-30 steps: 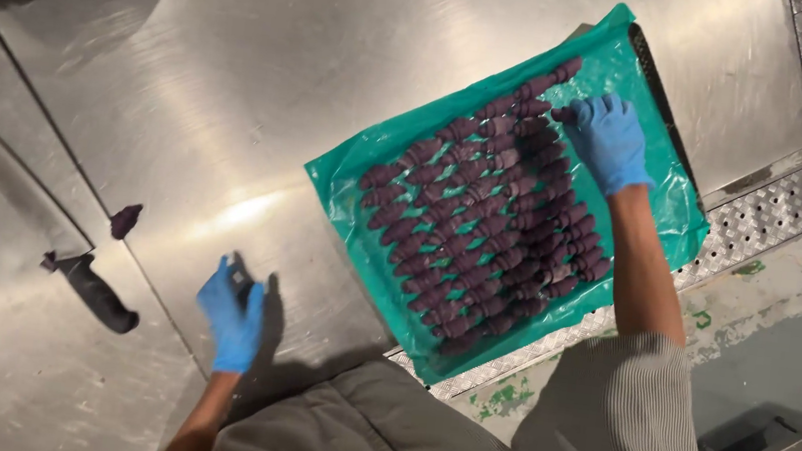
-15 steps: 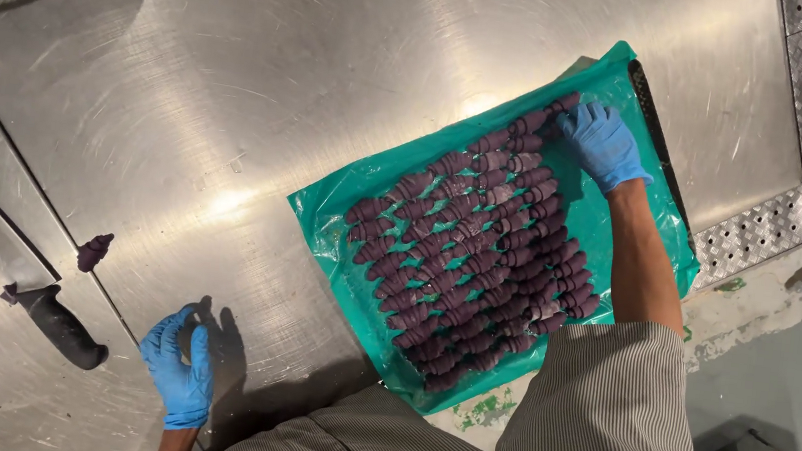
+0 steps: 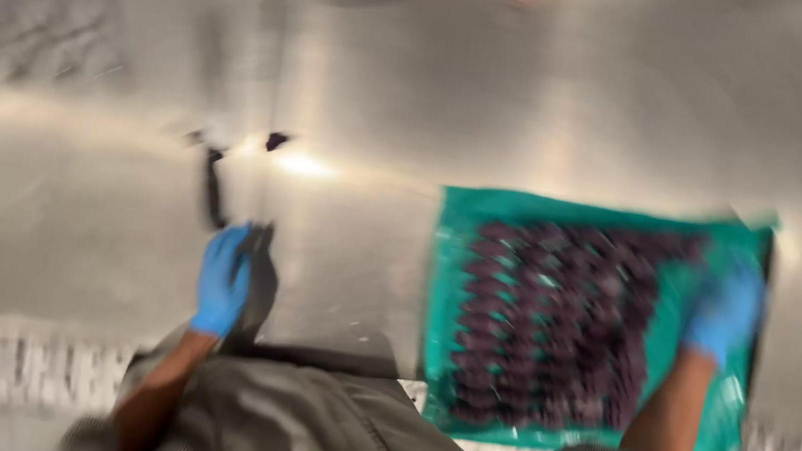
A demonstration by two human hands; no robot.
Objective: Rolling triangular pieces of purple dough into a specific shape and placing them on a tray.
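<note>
Frame is heavily motion-blurred, so we keep claims coarse. Our left hand [image 3: 222,281], in a blue glove, lies on the steel counter [image 3: 556,102] at about 7 o'clock in the view, fingers pointing to 12. Just above its fingertips, at 12 o'clock from it, sits a dark knife handle [image 3: 215,192]; we can't tell whether the fingers touch it or are curled. A small dark scrap [image 3: 277,140] lies at 1 o'clock from the handle, apart from it. Our right hand [image 3: 725,311], also gloved blue, rests on the right edge of the green tray liner [image 3: 452,262] at 3 o'clock, probably flat, grip unclear. Rows of dark purple pieces [image 3: 551,323] fill the liner, left of that hand.
</note>
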